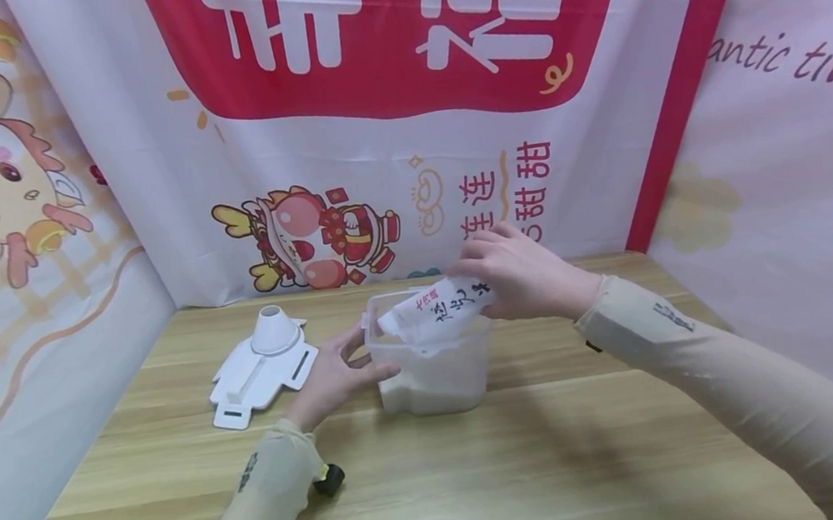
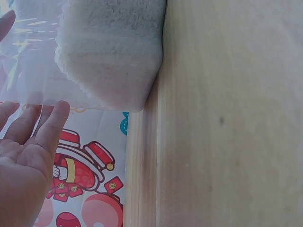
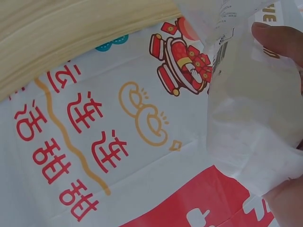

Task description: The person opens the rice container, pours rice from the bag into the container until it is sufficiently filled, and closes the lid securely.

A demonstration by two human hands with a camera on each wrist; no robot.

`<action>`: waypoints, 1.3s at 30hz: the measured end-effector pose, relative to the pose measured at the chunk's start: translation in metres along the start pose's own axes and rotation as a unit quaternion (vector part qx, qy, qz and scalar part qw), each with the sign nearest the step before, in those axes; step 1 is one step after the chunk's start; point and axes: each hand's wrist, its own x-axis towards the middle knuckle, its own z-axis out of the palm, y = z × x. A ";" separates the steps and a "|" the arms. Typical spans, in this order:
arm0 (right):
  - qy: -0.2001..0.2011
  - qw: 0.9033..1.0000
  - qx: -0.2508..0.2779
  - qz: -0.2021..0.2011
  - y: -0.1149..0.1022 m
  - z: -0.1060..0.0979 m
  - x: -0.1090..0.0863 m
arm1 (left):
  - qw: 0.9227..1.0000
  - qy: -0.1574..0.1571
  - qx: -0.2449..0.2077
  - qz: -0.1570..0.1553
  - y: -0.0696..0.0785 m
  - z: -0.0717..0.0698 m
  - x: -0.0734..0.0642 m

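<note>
A clear plastic container (image 1: 435, 375) with white rice (image 2: 113, 42) in its lower part stands on the table. My left hand (image 1: 337, 376) holds it at its left side, thumb toward me and fingers farther back; the wrist view shows fingertips against the clear wall. My right hand (image 1: 519, 271) grips a white rice bag (image 1: 439, 308) with black and red characters. The bag tilts down to the left, its lower end inside the container's top. In the right wrist view the thumb presses on the bag (image 3: 251, 113). Whether rice is flowing cannot be seen.
Left of the container, a white plastic lid-like part (image 1: 264, 367) with a cone on top lies on the wooden table (image 1: 438, 484). Printed cloth (image 1: 405, 144) hangs along the back and both sides of the table.
</note>
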 end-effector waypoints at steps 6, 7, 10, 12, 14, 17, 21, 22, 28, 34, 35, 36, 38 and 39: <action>0.012 1.000 -0.010 -0.013 -0.001 0.000 0.000 | 1.000 -0.002 0.003 0.005 -0.001 0.000 0.000; 0.013 1.000 -0.012 -0.014 -0.001 0.000 0.000 | 1.000 -0.002 0.004 0.004 0.000 0.000 0.000; 0.016 1.000 -0.013 -0.014 -0.002 -0.001 0.001 | 1.000 -0.001 0.004 0.004 0.001 0.000 -0.001; 0.016 1.000 -0.014 -0.014 -0.002 -0.001 0.001 | 1.000 -0.001 0.006 0.003 0.001 0.000 -0.001; 0.018 1.000 -0.013 -0.014 -0.002 -0.001 0.002 | 1.000 0.001 0.004 0.001 0.001 0.000 -0.001; 0.020 1.000 -0.012 -0.014 -0.003 -0.001 0.002 | 1.000 0.003 0.003 0.000 0.001 0.000 -0.001; 0.009 1.000 0.003 0.011 -0.005 -0.001 0.002 | 1.000 0.003 0.004 0.005 0.000 0.000 -0.001; 0.005 1.000 0.012 0.024 -0.004 -0.001 0.001 | 1.000 0.003 0.007 0.004 0.000 0.000 -0.001; -0.008 0.993 0.065 0.095 -0.004 -0.003 -0.001 | 1.000 0.004 0.018 -0.011 0.001 0.000 0.000; 0.005 0.982 0.139 0.126 -0.001 0.000 -0.005 | 1.000 0.003 0.024 -0.005 0.002 0.000 -0.001; 0.010 0.980 0.151 0.130 0.000 0.001 -0.006 | 1.000 0.003 0.027 -0.006 0.002 0.000 -0.001; 0.014 0.978 0.164 0.132 0.001 0.002 -0.007 | 1.000 0.005 0.028 -0.008 0.002 0.000 -0.001; 0.020 0.972 0.185 0.141 0.003 0.005 -0.009 | 0.999 0.007 0.033 -0.014 0.003 0.000 -0.002; 0.023 0.969 0.196 0.146 0.004 0.006 -0.011 | 0.999 0.006 0.032 -0.013 0.004 0.000 -0.002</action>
